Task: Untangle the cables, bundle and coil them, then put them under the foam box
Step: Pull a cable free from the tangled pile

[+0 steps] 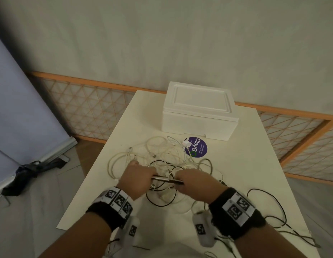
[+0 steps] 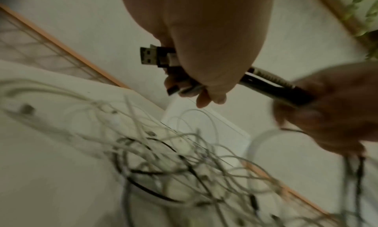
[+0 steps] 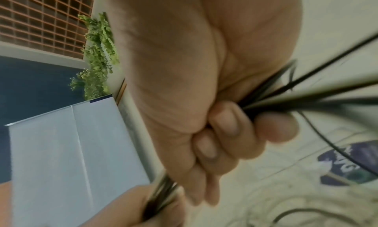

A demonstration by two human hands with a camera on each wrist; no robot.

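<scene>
A tangle of white and black cables (image 1: pixel 167 161) lies on the white table (image 1: pixel 246 146), in front of the closed white foam box (image 1: pixel 198 110). Both hands hover over the tangle and hold one bundle of black and grey cables (image 1: pixel 166 180) stretched between them. My left hand (image 1: pixel 137 178) grips the end with the USB plugs (image 2: pixel 150 56), which stick out past the fist. My right hand (image 1: pixel 194 183) grips the other part, and black strands (image 3: pixel 306 97) fan out from the fist. More black cable (image 1: pixel 277 216) loops across the table's right front.
A round purple sticker (image 1: pixel 196 147) lies on the table just in front of the foam box. A wooden lattice rail (image 1: pixel 91 107) runs behind the table. A grey-blue panel (image 1: pixel 18 108) leans at the left, with a dark folded object (image 1: pixel 35 170) on the floor.
</scene>
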